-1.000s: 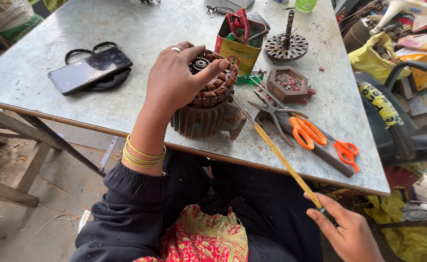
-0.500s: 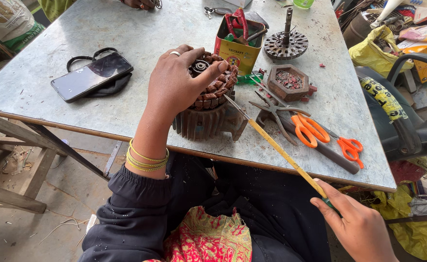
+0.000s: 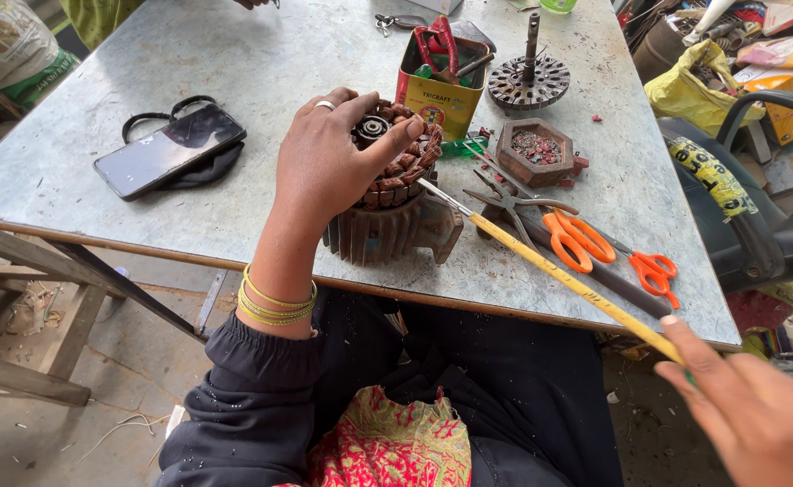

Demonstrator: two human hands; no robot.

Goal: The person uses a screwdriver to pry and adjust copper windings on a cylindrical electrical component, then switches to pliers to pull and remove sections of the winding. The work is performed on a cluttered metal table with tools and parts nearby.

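Observation:
My left hand rests on top of a brown motor stator with copper windings, fingers curled over its upper rim. The stator stands near the front edge of the grey metal table. My right hand, below the table's front right corner, grips the end of a long thin yellow rod. The rod slants up and left, and its metal tip reaches the windings beside my left fingertips.
On the table lie a black phone on a dark pouch, a yellow tin holding red pliers, a toothed rotor on a shaft, a hexagonal wooden tray, grey pliers and orange scissors. A chair and clutter stand at right.
The view has shifted slightly. My right hand has slid a little lower and rightward with the rod. My left hand stays on the stator.

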